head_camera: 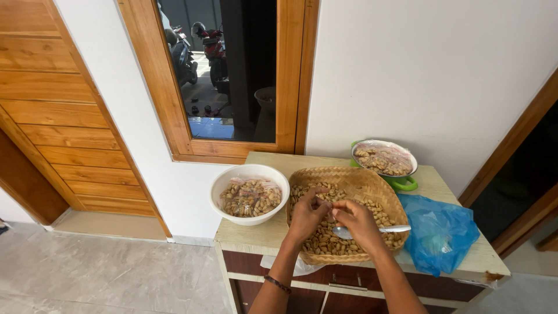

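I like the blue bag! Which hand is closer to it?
Right. The right hand is over the woven tray, next to the blue bag. The left hand is farther off, nearer the white bowl.

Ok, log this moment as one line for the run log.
left hand: pinching small item over woven tray of peanuts | right hand: holding metal spoon | white bowl: left of tray | blue bag: right

Spoon bowl [343,233] under right hand [359,222]
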